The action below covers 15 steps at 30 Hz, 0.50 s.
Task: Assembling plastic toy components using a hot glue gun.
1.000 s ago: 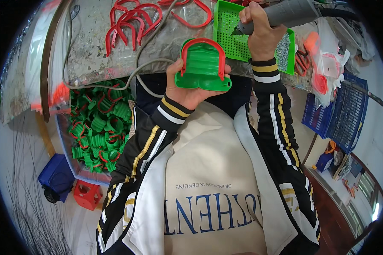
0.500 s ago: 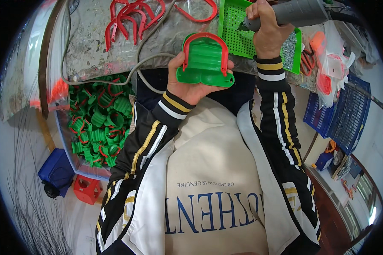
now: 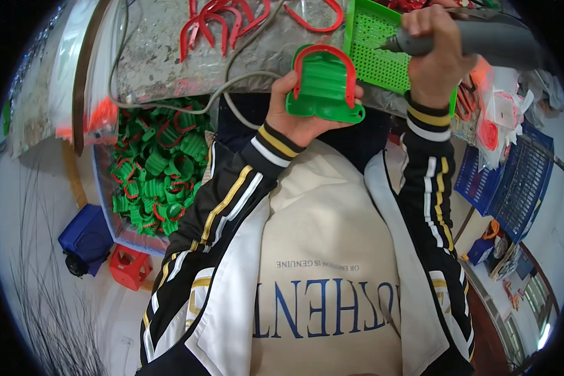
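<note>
Left hand gripping a green plastic piece with a red U-shaped clip sitting on top of it. Holding it up in front of the chest, just at the near edge of the tabletop. Fingers wrapping around the left side and underneath, thumb side pressing on the edge.

Right hand clenching tight around a grey power tool. Tool lying sideways, tip pointing left, touching or nearly touching a flat green grid tray. Hard telling which.

Green grid tray sitting on the tabletop just behind the green plastic piece, partly hiding behind the right hand.

Loose red U-shaped clips lying in a pile farther back on the tabletop, well apart from both hands. Grey cable snaking across the tabletop and passing close beside the left hand.

Down to the left, a clear bin sitting lower than the tabletop, holding lots of green pieces with red clips all jumbled together. Small blue box and small red stool standing on the floor near the bin.

Off to the right, blue baskets standing side by side, and clear bags with red parts lying just past the right wrist.
</note>
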Available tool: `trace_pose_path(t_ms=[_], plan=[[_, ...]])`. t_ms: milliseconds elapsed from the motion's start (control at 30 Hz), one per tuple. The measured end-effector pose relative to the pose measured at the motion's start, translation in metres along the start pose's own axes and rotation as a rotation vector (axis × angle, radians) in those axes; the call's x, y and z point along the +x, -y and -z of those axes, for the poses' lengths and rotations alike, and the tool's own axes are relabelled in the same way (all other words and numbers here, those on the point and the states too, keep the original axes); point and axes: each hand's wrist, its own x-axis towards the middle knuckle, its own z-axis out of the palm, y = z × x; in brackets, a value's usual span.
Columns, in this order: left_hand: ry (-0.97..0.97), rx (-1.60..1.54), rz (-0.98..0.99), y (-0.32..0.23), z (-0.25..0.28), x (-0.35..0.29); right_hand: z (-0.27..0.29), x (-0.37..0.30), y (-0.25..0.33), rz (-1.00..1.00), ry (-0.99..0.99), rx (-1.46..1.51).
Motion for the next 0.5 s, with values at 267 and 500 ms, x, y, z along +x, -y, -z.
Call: trace_pose_path(t_ms=[267,500], plan=[[-0.045,0.117,-0.068,-0.003,-0.008,-0.007,-0.031,-0.039,0.04,-0.354,0.142,0.165],[-0.088,0.19,-0.07,-0.004,-0.01,-0.009,-0.036,-0.045,0.043,-0.337,0.06,0.084]])
